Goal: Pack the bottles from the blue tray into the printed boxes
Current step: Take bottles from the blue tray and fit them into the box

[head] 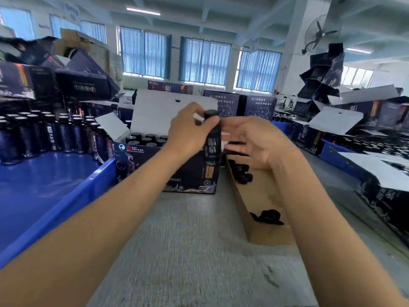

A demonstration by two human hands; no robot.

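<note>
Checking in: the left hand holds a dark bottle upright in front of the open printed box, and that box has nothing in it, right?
Not empty. The head view shows the left hand gripping the dark bottle upright in front of the open printed box, but black-capped bottles already stand inside it.

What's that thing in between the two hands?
A dark bottle, held upright. The left hand grips it near the cap; the right hand is open beside it. Seen in the head view.
</note>
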